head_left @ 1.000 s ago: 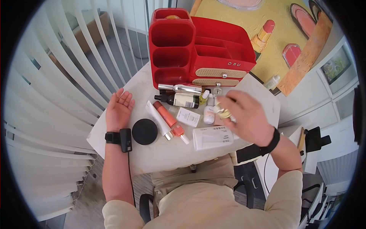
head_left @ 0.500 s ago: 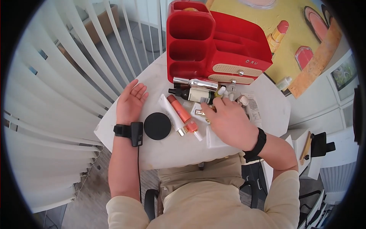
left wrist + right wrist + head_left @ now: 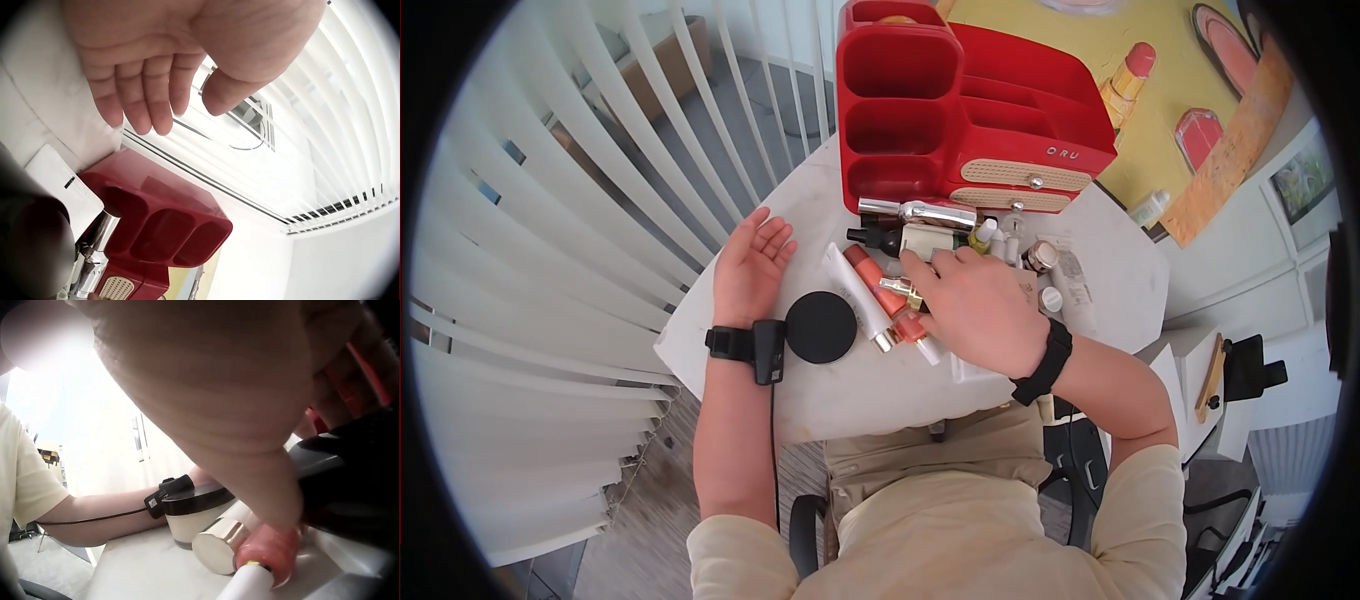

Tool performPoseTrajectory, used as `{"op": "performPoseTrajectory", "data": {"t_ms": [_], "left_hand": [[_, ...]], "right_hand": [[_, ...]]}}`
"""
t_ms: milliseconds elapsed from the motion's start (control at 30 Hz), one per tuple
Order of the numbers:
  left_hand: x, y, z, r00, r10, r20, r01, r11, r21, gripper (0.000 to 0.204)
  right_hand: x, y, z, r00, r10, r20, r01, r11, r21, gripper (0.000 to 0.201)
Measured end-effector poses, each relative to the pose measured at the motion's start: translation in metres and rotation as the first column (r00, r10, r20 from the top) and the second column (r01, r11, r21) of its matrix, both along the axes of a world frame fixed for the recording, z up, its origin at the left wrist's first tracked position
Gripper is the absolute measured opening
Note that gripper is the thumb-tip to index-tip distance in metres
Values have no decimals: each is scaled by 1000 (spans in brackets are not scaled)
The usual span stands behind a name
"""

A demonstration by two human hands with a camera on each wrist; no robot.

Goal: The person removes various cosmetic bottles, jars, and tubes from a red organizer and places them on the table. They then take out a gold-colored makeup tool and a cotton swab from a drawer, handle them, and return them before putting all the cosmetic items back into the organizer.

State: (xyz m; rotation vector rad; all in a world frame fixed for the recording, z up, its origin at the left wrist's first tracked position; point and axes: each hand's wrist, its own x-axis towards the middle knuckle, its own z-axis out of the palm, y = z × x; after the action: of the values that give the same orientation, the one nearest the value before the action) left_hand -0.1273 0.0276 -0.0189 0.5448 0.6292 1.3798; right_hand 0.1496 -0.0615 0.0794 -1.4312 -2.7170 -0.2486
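Note:
My left hand [image 3: 753, 262] lies palm up at the table's left side with relaxed fingers, holding nothing; in the left wrist view the hand [image 3: 181, 50] is above the red organizer. My right hand [image 3: 992, 312], palm down over the cosmetics, pinches a small bottle with a shiny gold-silver cap [image 3: 899, 288], its rest hidden under the fingers. Just left of it lie an orange-red bottle [image 3: 874, 282] and a white tube with a metallic cap [image 3: 855, 297]. In the right wrist view the thumb is right above the orange-red bottle [image 3: 269, 550]. A round black-lidded jar [image 3: 821, 327] stands between the hands.
A red organizer [image 3: 1000, 150] with compartments and two drawers stands at the back. Before it lie a silver tube [image 3: 917, 212] and a dark dropper bottle [image 3: 880, 238]. Several small bottles, a round-capped jar [image 3: 1040, 256] and a pale tube [image 3: 1072, 285] lie to the right.
My right hand has moved left and down with the small bottle, from the right-hand bottles to beside the orange-red bottle, covering the white box. The left hand stays palm up; the head view has shifted.

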Motion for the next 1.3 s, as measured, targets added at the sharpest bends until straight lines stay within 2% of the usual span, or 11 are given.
{"op": "performPoseTrajectory", "data": {"t_ms": [267,400,567,633,667,733,1000,1100,1167,1233,1300], "left_hand": [[-2,1,-3,1000,4,-6,-3,1000,12,38],[-3,0,-2,999,-18,-30,18,1000,6,36],[-3,3,-5,999,-20,-46,21,1000,23,31],[-4,3,-7,998,-18,-66,20,999,37,31],[-4,2,-8,998,-21,-53,23,999,33,30],[-2,1,-4,998,-22,-55,25,999,48,29],[1,-2,32,976,-46,-212,7,983,-182,30],[5,-1,81,799,-4,-602,148,971,190,26],[43,15,153,467,297,-833,141,905,401,24],[79,31,201,250,423,-871,213,853,476,22],[109,55,233,-104,574,-812,289,799,528,27]], "right_hand": [[33,-21,19,982,-13,-186,22,999,45,60],[84,-30,36,874,-65,-482,179,964,195,44],[189,-2,10,433,-286,-855,417,904,-91,26],[231,11,-7,-37,-496,-867,238,838,-490,25],[243,14,-17,-57,-478,-877,233,848,-477,25],[265,23,-36,-335,-522,-784,-7,833,-552,29],[287,58,-88,-500,-428,-753,-232,904,-360,36],[297,53,-92,-510,-404,-759,-321,908,-268,36],[298,55,-93,-507,-421,-752,-342,899,-273,35],[297,54,-90,-485,-434,-759,-353,891,-284,35],[295,54,-89,-466,-441,-767,-323,892,-316,34]]}}
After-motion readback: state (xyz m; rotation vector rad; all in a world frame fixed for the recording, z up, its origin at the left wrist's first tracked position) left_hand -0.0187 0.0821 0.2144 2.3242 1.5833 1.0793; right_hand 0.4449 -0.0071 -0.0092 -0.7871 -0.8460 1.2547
